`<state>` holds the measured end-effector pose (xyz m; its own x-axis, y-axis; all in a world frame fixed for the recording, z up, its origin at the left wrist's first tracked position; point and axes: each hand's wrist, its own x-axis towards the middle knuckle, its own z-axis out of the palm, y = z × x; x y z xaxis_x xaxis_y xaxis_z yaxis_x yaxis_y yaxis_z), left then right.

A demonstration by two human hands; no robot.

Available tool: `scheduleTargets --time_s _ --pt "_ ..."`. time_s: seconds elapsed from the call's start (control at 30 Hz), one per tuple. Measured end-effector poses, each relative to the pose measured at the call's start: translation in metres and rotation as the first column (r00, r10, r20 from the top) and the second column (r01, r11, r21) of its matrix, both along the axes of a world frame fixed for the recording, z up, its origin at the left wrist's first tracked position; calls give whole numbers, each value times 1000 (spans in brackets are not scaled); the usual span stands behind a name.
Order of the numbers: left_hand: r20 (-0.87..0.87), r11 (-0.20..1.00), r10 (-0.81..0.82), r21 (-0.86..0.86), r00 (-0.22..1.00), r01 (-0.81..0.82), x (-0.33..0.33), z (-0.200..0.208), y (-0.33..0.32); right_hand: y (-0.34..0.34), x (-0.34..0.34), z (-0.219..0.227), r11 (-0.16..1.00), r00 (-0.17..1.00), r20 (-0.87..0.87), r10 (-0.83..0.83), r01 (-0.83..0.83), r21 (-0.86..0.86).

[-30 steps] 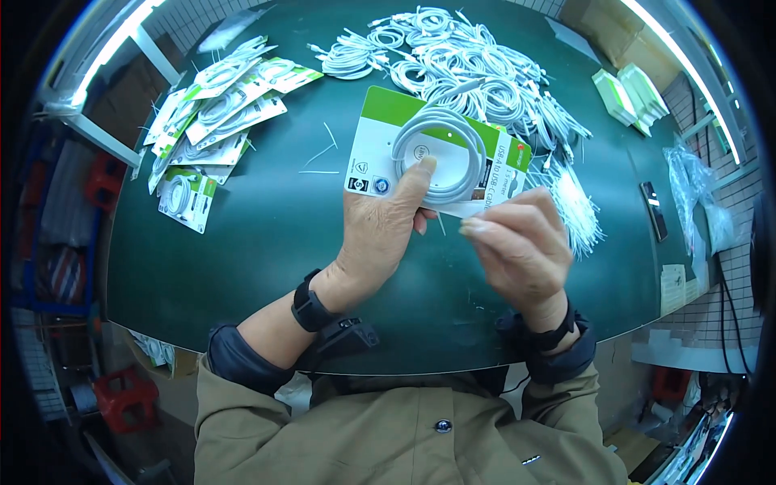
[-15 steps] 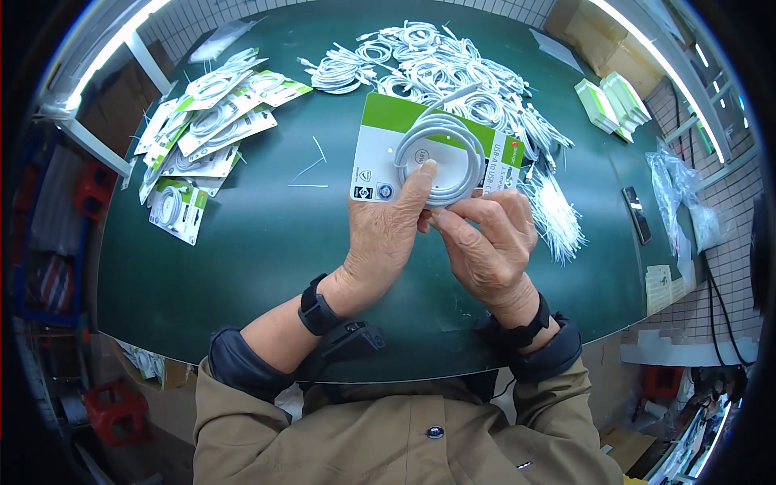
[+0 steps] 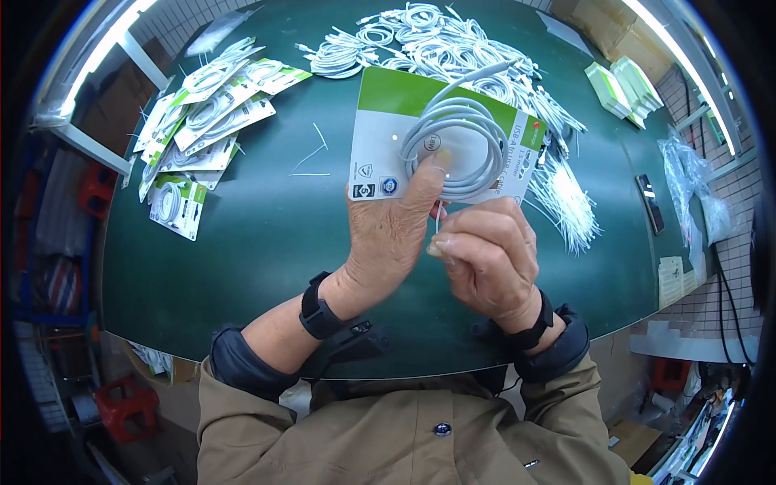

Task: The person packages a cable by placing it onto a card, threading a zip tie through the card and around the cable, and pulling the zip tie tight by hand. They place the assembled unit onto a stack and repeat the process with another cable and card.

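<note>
A coiled white cable (image 3: 487, 137) lies against a green-and-white backing card (image 3: 380, 129). My left hand (image 3: 392, 222) grips the card's lower edge, its thumb pressed over the coil. Just below the card, my right hand (image 3: 493, 259) pinches a thin white tie (image 3: 438, 220) between thumb and fingers; the tie runs up to the bottom of the coil. Behind the card, the fingers of my left hand are mostly hidden. To the right of the card lies a fanned bundle of white ties (image 3: 563, 206).
At the far side is a heap of coiled white cables (image 3: 428, 36). Carded cables (image 3: 206, 121) are piled at left. Loose ties (image 3: 322, 137) lie on the green table (image 3: 242, 275). Stacked cards (image 3: 622, 89), a phone-like black device (image 3: 649, 204) and clear plastic bags (image 3: 687, 186) are at right.
My right hand has pulled slightly down from the coil, and the white tie now shows stretched between its fingertips and the card. The card has tilted a little; my left hand keeps its grip.
</note>
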<state>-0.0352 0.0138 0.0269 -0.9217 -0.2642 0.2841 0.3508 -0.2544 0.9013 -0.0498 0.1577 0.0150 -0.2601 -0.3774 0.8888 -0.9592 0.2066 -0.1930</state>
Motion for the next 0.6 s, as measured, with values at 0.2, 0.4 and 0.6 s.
scheduleTargets --time_s 0.2,0.4,0.6 --pt "-41 996 59 -65 997 -62 -3 -16 2 2 -15 -5 999 999 -30 -33 33 -18" --pt "-14 997 7 81 1000 -6 -3 -10 7 8 -19 -8 999 998 -39 -44 44 -9" --pt "-24 998 -3 61 1000 4 -4 -11 6 8 -17 -12 999 1000 -26 14 -15 -36"
